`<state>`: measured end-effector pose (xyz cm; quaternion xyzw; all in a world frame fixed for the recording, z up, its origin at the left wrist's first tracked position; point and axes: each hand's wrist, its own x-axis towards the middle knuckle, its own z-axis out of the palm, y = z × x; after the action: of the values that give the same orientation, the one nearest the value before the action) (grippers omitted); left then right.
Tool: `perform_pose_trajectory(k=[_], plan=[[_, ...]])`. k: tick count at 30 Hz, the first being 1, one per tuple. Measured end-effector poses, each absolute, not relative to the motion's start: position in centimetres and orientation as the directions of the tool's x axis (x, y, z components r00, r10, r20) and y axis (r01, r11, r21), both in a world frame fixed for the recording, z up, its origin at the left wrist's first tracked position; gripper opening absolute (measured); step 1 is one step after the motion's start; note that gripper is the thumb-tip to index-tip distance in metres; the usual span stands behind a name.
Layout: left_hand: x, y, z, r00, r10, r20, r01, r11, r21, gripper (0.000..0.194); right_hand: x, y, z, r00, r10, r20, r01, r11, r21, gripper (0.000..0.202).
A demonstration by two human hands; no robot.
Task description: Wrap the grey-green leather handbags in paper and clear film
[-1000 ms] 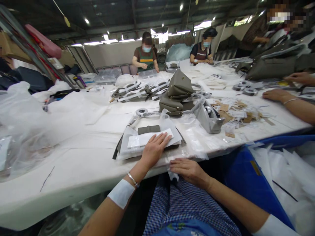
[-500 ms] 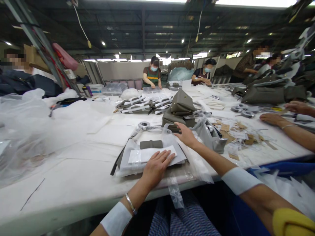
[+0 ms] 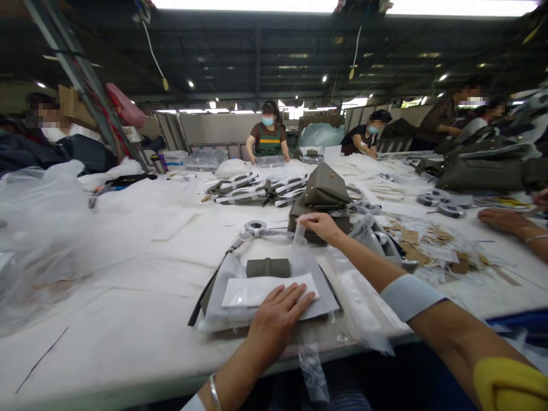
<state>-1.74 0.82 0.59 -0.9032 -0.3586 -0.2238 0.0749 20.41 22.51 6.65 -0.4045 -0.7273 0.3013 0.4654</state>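
An olive-grey handbag [image 3: 211,298] lies on the table in front of me, largely covered by a translucent white sheet [image 3: 222,273]. Its dark flap tab [image 3: 268,268] shows above a folded white strip [image 3: 244,290]. My left hand [image 3: 280,317] rests flat on that strip, fingers stretched out. At the bag's upper right, my right hand [image 3: 324,226] pinches the raised end of a clear plastic strip [image 3: 298,235]. The bag's wrapped handle [image 3: 240,242] stretches behind it, with a grey tape-like roll [image 3: 255,226] at its top.
Behind the bag stand stacked olive bags [image 3: 326,187] and several wrapped straps [image 3: 244,197]. Brown tags [image 3: 436,235] lie scattered to the right, near a co-worker's hand [image 3: 507,220]. Plastic bags [image 3: 40,228] pile up at left. A masked co-worker [image 3: 268,137] works across the table.
My right hand has closed from spread fingers into a pinch on the clear strip. My left hand still lies flat on the white strip. The view has shifted slightly.
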Motion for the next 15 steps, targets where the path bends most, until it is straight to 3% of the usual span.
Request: perform_pose_trajectory(k=[8,12,15], plan=[[-1.8,0.1,1.1,0.656,0.594,0.467,0.671,-0.742,0.001,0.05,19.0,23.3,9.3,-0.217,0.871,0.441,0.318,0.49,-0.811,0.036],[-1.7,0.2,0.6,0.646,0.594,0.479,0.681,-0.732,-0.011,0.049,18.7,20.4,11.1,-0.24,0.83,0.504,0.374,0.558,-0.741,0.028],[-1.7,0.4,0.3,0.639,0.6,0.481,0.686,-0.727,-0.005,0.05,19.0,16.0,12.0,-0.335,0.766,0.549,0.445,0.642,-0.624,0.023]])
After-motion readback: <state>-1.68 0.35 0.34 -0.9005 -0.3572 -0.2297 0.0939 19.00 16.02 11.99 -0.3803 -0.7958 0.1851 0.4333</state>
